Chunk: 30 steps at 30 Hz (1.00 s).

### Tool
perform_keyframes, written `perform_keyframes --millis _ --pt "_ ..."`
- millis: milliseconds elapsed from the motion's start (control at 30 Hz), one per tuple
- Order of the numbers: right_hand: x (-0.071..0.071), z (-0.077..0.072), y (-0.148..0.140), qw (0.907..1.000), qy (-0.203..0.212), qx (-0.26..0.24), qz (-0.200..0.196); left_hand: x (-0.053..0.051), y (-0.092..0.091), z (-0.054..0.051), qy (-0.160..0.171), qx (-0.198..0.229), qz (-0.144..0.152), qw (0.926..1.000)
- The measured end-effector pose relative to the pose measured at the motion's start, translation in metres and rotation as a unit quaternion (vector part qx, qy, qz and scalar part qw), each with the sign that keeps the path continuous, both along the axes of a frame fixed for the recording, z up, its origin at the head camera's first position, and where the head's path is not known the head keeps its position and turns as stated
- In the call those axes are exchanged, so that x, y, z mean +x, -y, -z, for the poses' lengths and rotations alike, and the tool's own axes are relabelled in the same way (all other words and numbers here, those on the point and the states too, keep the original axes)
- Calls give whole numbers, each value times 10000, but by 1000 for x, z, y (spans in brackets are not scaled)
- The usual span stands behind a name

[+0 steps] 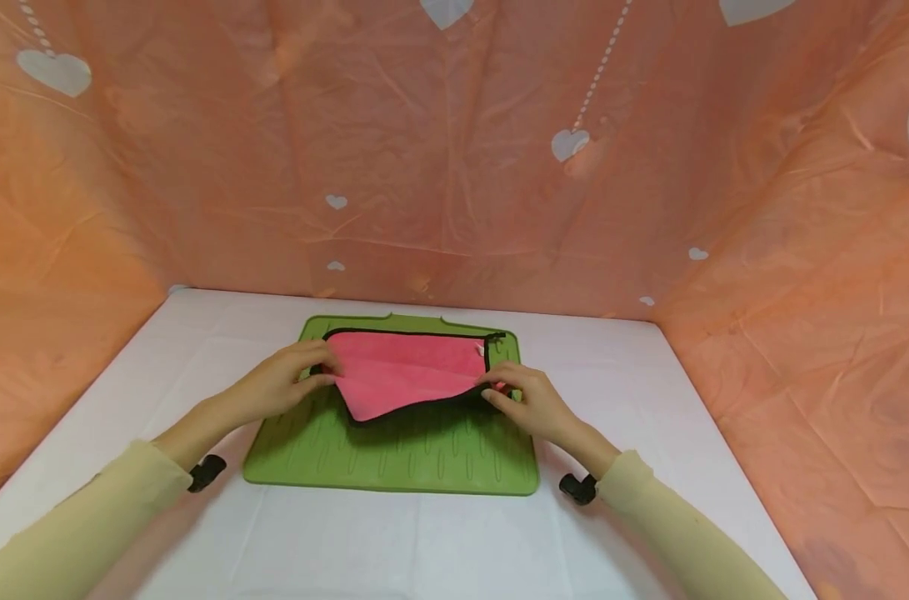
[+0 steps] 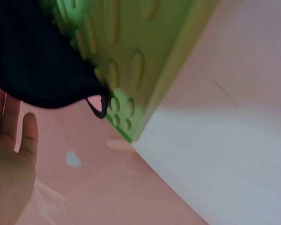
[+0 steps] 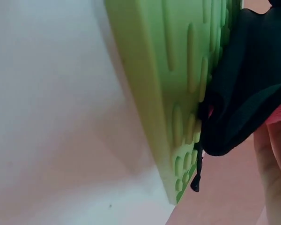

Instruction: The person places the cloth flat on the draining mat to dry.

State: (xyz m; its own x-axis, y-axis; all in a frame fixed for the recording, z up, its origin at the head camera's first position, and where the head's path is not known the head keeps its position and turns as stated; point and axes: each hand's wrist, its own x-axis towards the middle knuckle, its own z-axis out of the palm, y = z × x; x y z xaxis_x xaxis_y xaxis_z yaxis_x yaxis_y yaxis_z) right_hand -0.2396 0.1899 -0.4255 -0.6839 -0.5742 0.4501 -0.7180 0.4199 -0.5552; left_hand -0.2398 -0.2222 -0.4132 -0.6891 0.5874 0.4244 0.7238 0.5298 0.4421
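Observation:
A pink cloth [image 1: 409, 367] with black edging is partly raised over a green ridged board [image 1: 394, 468]. Its underside [image 2: 42, 56] looks black in both wrist views, and a small black loop [image 2: 102, 105] hangs from one corner. My left hand [image 1: 285, 385] grips the cloth's left edge, fingertips partly hidden by the fabric. At the right front edge, my right hand [image 1: 532, 406] pinches the cloth between thumb and fingers. The front edge sags between the hands, while the back edge lies near the far side of the board. A black tab [image 1: 496, 336] sticks out at the back right corner.
The board rests on a white-covered table [image 1: 394, 550]. An orange sheet with pale hearts [image 1: 454, 167] hangs behind and along both sides. Black wrist-worn pieces show below the left wrist [image 1: 207, 473] and the right wrist [image 1: 577, 489].

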Motion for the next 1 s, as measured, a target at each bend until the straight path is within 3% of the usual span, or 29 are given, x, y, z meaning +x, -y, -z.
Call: perform_keyframes --millis 100,233,433,567,667,767,900,1000 --pt "4 -1 2 9998 110 96 -169 4 9 0 169 98 163 9997" --pt "12 -1 7 9959 304 600 -599 9 15 4 369 -303 291 9984" --pt "19 3 14 9764 353 1800 -1142 17 16 12 374 -1100 447 9922" --pt "21 2 18 9692 341 2116 -1211 18 16 16 476 -1317 414 9893" --pt "22 -1 16 9726 566 1932 -1163 19 16 16 569 -1300 337 9893" --pt "22 -6 10 9817 657 1488 -992 24 16 15 654 -1075 264 9917" --pt "22 -9 0 9940 357 861 -566 36 13 14 802 -732 280 9937" --pt "21 -9 -7 9967 349 712 -155 47 10 14 862 -736 319 9930"
